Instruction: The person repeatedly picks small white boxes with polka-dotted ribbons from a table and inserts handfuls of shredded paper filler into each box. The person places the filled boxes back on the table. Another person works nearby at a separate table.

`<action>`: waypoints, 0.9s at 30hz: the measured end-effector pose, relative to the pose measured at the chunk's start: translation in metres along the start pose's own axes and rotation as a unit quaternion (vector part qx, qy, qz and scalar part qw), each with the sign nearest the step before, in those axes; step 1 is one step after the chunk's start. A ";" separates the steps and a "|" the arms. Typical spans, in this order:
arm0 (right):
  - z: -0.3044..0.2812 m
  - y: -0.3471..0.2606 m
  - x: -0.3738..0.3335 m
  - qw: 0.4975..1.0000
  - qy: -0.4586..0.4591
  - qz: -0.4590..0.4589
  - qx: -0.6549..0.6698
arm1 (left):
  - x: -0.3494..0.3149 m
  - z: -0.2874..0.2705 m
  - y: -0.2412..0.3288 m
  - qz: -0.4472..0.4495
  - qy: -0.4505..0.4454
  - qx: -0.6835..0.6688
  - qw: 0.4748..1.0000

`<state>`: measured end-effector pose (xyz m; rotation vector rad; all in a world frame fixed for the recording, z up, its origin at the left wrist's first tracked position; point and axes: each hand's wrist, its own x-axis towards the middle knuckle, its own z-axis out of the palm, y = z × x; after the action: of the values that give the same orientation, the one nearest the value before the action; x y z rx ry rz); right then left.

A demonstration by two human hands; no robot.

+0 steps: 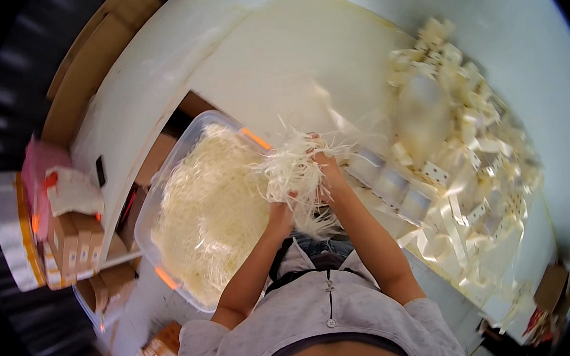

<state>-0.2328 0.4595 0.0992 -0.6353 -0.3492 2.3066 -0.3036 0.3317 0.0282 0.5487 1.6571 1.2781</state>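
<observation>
Both my hands are in a loose tangle of thin cream-white shredded strips (pixel 292 168) in front of my body. My left hand (pixel 283 207) holds the tangle from below, its fingers mostly covered by strands. On the far right side of the bunch, my right hand (pixel 325 162) grips it, with some fingertips showing among the strips. Loose ends hang down between my forearms. Just left of my hands stands a clear plastic bin (pixel 147 223) with orange latches, heaped with the same kind of shredded strips (pixel 211 205).
A large pile of cream ribbons and perforated pieces (pixel 463 160) covers the right of the pale table (pixel 296 50). Silvery-grey flat pieces (pixel 392 187) lie beside my right forearm. Cardboard boxes (pixel 72 244) and a dark phone-like object (pixel 100 171) are at the left.
</observation>
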 end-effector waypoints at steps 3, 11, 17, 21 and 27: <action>0.017 0.038 0.026 0.996 -0.061 0.050 -0.028 | -0.017 -0.038 0.006 0.121 0.081 -0.046 0.988; 0.032 0.106 0.049 0.981 -0.030 0.164 -0.100 | -0.044 -0.120 0.017 0.081 0.083 0.174 0.978; 0.053 0.099 0.043 0.980 0.023 0.141 -0.136 | -0.048 -0.126 0.018 0.063 0.074 0.119 0.988; 0.043 0.080 0.046 0.994 0.030 0.063 -0.081 | -0.041 -0.122 0.026 0.045 0.008 0.084 0.995; 0.031 0.046 0.035 0.998 0.019 0.012 -0.059 | -0.031 -0.096 0.035 0.056 -0.051 0.087 0.993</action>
<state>-0.2978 0.4493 0.0940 -0.7432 -0.4645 2.3070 -0.3794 0.2714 0.0738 0.8105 1.6809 1.1708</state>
